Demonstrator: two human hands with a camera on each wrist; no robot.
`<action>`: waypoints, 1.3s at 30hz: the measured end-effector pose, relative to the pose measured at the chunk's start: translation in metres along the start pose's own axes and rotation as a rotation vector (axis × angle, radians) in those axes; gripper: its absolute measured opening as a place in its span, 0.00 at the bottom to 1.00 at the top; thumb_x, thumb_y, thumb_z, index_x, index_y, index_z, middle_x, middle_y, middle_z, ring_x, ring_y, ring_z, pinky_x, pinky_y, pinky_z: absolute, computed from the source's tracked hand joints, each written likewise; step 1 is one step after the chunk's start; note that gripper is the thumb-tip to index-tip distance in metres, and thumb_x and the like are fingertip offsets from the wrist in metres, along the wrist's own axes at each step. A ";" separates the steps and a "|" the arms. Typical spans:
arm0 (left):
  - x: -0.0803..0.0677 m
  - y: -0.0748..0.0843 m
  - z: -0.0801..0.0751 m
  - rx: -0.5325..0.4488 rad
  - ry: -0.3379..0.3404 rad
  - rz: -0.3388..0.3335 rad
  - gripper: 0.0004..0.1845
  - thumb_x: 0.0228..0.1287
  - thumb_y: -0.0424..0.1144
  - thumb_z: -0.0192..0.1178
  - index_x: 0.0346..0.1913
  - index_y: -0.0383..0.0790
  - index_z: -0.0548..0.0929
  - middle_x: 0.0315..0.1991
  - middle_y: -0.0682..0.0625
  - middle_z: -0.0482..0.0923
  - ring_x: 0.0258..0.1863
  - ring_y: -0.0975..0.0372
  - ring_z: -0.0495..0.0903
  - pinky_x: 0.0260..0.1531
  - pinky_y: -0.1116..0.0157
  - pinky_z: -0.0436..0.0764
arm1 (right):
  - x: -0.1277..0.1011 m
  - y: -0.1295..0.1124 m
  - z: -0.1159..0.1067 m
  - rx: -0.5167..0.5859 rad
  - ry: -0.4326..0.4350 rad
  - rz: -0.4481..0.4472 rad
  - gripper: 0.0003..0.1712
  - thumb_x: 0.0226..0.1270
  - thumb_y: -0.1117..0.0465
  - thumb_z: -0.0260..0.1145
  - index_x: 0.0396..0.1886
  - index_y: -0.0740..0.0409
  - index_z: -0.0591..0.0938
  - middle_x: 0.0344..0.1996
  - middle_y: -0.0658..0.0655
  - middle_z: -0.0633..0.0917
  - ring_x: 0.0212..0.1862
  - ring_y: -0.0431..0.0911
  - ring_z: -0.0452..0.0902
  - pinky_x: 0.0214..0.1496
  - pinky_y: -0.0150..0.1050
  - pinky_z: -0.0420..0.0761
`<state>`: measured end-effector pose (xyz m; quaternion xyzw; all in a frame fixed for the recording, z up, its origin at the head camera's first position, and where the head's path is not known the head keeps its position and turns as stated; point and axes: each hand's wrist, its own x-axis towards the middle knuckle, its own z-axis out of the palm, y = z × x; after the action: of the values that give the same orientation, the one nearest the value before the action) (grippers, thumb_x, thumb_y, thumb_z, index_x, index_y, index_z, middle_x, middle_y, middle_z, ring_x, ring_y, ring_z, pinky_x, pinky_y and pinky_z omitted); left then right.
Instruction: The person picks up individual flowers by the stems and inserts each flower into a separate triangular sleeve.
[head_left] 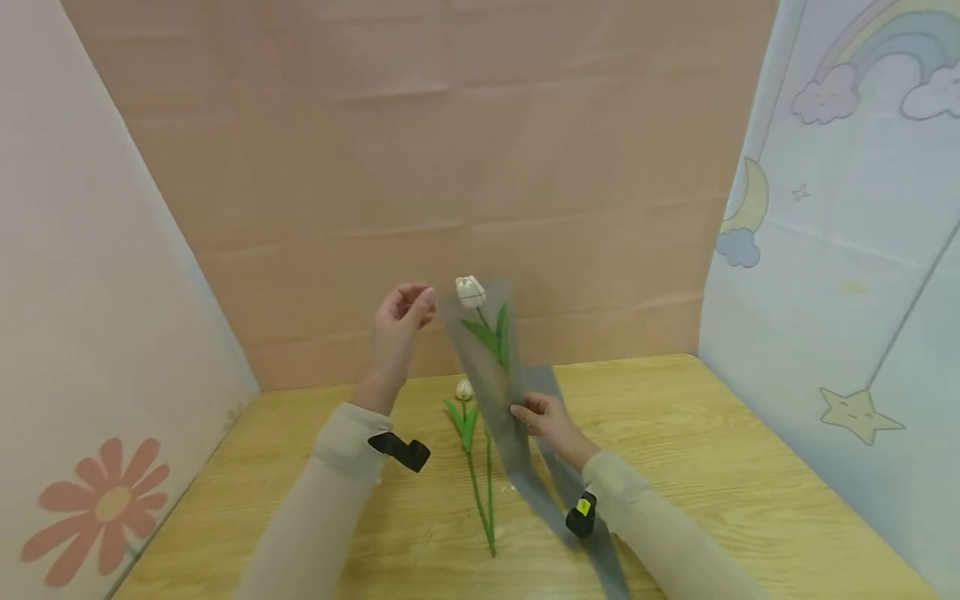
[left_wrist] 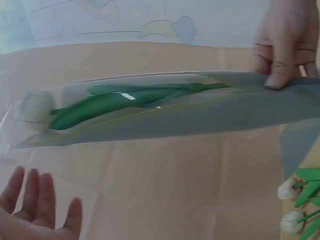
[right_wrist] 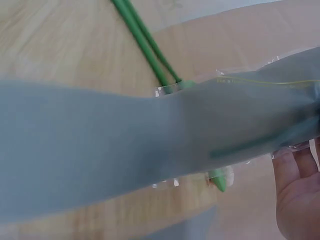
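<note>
Right hand (head_left: 546,421) pinches a grey sleeve (head_left: 491,379) with a white tulip (head_left: 471,292) inside, held upright above the table (head_left: 712,467). Left hand (head_left: 401,321) is raised beside the bloom, fingers loosely curled, holding nothing. The sleeve looks light, thin, floppy and probably slick; it is best gripped low, around the stem. The left wrist view shows two more tulips (left_wrist: 292,205) on the table; the right wrist view shows mostly blurred sleeve and stems (right_wrist: 142,40).

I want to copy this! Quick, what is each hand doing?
Left hand: holds nothing, raised beside the wrapped tulip.
Right hand: pinches the grey sleeve around that tulip.
</note>
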<state>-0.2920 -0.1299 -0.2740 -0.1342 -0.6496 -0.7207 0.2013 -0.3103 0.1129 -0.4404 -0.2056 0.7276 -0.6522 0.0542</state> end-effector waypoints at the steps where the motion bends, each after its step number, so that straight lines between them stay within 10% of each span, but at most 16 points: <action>1: -0.001 -0.004 0.003 0.053 -0.046 -0.028 0.17 0.67 0.41 0.62 0.53 0.37 0.76 0.45 0.50 0.78 0.45 0.61 0.78 0.53 0.60 0.78 | 0.000 -0.002 -0.001 -0.001 0.004 0.001 0.22 0.72 0.58 0.61 0.54 0.75 0.76 0.37 0.44 0.86 0.40 0.33 0.81 0.44 0.34 0.82; 9: -0.026 -0.048 0.033 0.195 -0.318 -0.202 0.24 0.57 0.47 0.70 0.53 0.40 0.79 0.49 0.45 0.83 0.48 0.56 0.82 0.51 0.56 0.80 | 0.003 -0.012 0.001 0.008 0.019 -0.023 0.17 0.72 0.58 0.61 0.50 0.69 0.80 0.37 0.45 0.86 0.41 0.36 0.82 0.46 0.40 0.84; 13: -0.036 -0.061 0.044 0.164 -0.267 -0.214 0.23 0.57 0.46 0.71 0.51 0.37 0.79 0.48 0.45 0.83 0.47 0.56 0.83 0.48 0.56 0.81 | 0.003 -0.017 0.004 -0.022 -0.006 -0.034 0.15 0.71 0.56 0.62 0.40 0.67 0.80 0.31 0.45 0.84 0.39 0.38 0.81 0.45 0.42 0.84; 19: -0.035 -0.061 0.048 0.230 -0.163 -0.181 0.25 0.58 0.51 0.69 0.47 0.34 0.79 0.42 0.42 0.83 0.40 0.55 0.84 0.40 0.57 0.83 | -0.003 -0.017 -0.002 -0.095 -0.149 0.016 0.25 0.71 0.56 0.62 0.60 0.69 0.75 0.49 0.63 0.84 0.48 0.46 0.82 0.47 0.47 0.84; 23: -0.033 -0.057 0.046 0.218 -0.114 -0.169 0.24 0.58 0.52 0.69 0.46 0.35 0.78 0.39 0.42 0.82 0.35 0.55 0.84 0.36 0.58 0.83 | -0.011 -0.012 -0.007 -0.210 -0.238 0.049 0.19 0.70 0.54 0.63 0.48 0.68 0.79 0.43 0.62 0.86 0.44 0.46 0.83 0.44 0.45 0.84; 34: -0.036 -0.061 0.042 0.300 -0.208 -0.145 0.17 0.58 0.48 0.69 0.35 0.36 0.81 0.21 0.49 0.78 0.19 0.63 0.74 0.22 0.65 0.74 | -0.019 -0.001 0.005 -0.217 -0.225 0.077 0.18 0.71 0.52 0.61 0.33 0.65 0.80 0.31 0.51 0.83 0.37 0.41 0.80 0.42 0.43 0.83; 39: -0.034 -0.059 0.040 0.302 -0.252 -0.149 0.20 0.59 0.47 0.69 0.43 0.34 0.80 0.37 0.44 0.84 0.33 0.59 0.84 0.35 0.60 0.83 | -0.014 -0.002 0.008 -0.165 -0.241 0.068 0.16 0.72 0.57 0.60 0.38 0.69 0.81 0.35 0.54 0.86 0.39 0.42 0.82 0.45 0.47 0.84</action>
<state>-0.2923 -0.0821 -0.3370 -0.1434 -0.7784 -0.6056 0.0824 -0.2943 0.1100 -0.4418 -0.2613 0.7735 -0.5586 0.1459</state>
